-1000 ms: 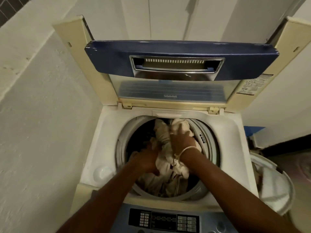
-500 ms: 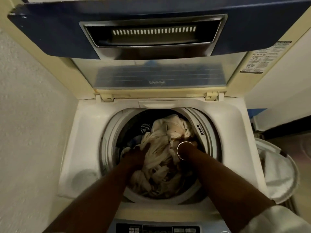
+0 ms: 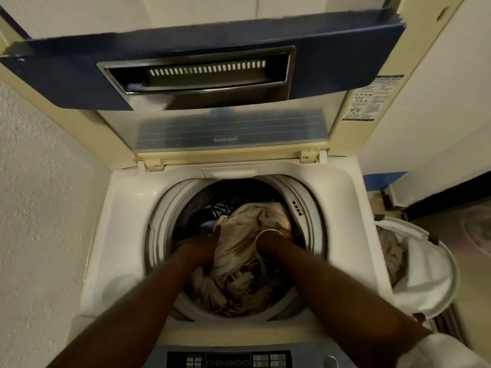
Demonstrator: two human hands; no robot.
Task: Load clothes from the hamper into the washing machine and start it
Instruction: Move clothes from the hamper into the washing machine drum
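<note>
1. Looking straight down into the top-loading washing machine [image 3: 127,208], you've got both arms shoved into the drum [image 3: 233,192], with the lid [image 3: 202,62] tipped up and back behind it.
2. Your left hand [image 3: 198,247] is down on the left side of the load, pressed against the cream-coloured clothes [image 3: 247,251]. It's dark and half buried in there, so I honestly can't tell if the fingers are clenched on fabric or just pushing flat.
3. Your right hand [image 3: 285,232] is mostly hidden past the wrist, sunk into the same pile on the right side. The thin bangle [image 3: 259,241] around that wrist is the clearest bit. Same deal here: can't tell whether it's gripping or loose.
4. The clothes sit bunched in the middle of the drum between your two arms, heaped fairly high, with a dark patterned piece [image 3: 220,209] peeking out behind them toward the back wall.
5. The hamper [image 3: 427,277] stands on the floor just beside the machine on the right, white liner, with some beige laundry [image 3: 393,251] inside.
6. The control panel [image 3: 228,359] is at the near edge, under your forearms, neither hand on it.
</note>
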